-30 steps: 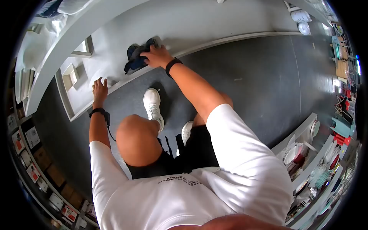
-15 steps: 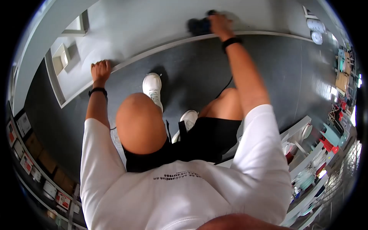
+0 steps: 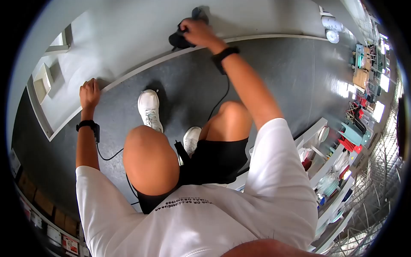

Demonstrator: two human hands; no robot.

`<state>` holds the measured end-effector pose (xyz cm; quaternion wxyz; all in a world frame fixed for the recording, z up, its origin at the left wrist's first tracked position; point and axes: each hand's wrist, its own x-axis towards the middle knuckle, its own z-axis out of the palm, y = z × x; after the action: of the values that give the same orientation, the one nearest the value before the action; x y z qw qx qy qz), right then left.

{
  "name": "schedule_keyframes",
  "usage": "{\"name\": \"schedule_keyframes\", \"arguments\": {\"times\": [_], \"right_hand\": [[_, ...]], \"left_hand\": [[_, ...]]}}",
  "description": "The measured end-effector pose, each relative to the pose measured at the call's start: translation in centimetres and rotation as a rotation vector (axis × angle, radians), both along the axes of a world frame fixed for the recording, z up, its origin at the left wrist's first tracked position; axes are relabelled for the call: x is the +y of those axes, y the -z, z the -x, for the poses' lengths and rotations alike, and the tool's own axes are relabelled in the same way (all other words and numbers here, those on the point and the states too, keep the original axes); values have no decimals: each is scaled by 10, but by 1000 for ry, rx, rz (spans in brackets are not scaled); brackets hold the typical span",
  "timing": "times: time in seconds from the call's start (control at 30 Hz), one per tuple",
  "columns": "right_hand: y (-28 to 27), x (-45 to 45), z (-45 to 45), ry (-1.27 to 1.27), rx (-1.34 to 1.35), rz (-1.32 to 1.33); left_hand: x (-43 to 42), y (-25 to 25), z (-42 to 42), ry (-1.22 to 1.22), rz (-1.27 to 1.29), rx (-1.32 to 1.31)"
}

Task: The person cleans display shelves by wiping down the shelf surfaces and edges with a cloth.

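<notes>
My right hand (image 3: 199,33) is closed around a black, lumpy thing (image 3: 180,39) on the white shelf board (image 3: 128,40), close to its front edge. A second dark part (image 3: 199,14) of it shows beyond my fingers; its exact kind I cannot make out. Farther left, my left hand (image 3: 89,93) grips the front edge of the same board with its fingers curled. Black bands circle both my wrists, with thin cables hanging from them.
An open white box (image 3: 43,83) and a white frame-like piece (image 3: 59,43) occupy the board's left part. White rolls (image 3: 332,30) stand at its far right end. Grey floor (image 3: 274,73) lies below. A loaded shelf (image 3: 329,184) is on my right, and boxes (image 3: 45,203) line the lower left.
My right hand has moved left along the board with the black thing. My left hand stays at the board's edge while the whole view has shifted somewhat.
</notes>
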<state>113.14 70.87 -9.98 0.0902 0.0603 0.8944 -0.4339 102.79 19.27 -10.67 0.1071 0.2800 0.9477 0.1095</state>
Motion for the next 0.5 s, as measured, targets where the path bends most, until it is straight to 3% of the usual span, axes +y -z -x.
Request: {"name": "schedule_keyframes", "arguments": {"times": [0.03, 0.07, 0.13, 0.2, 0.27, 0.37, 0.43, 0.5], "right_hand": [[7, 23, -15, 36, 139, 32], [-11, 22, -18, 83, -16, 44], [7, 90, -59, 211, 344, -159], [-12, 134, -75, 338, 16, -260], [7, 202, -81, 291, 88, 11], [-14, 176, -61, 249, 222, 11], [-40, 128, -55, 236, 96, 592], [-20, 82, -49, -96, 183, 12]], "left_hand": [[0, 3, 1, 1, -9, 7], [1, 2, 3, 3, -27, 19], [4, 0, 1, -3, -28, -5], [-3, 6, 5, 57, -3, 71], [3, 0, 2, 53, -15, 55], [7, -6, 0, 40, -47, 33], [6, -5, -1, 40, -54, 29], [3, -2, 0, 84, -75, 87]]}}
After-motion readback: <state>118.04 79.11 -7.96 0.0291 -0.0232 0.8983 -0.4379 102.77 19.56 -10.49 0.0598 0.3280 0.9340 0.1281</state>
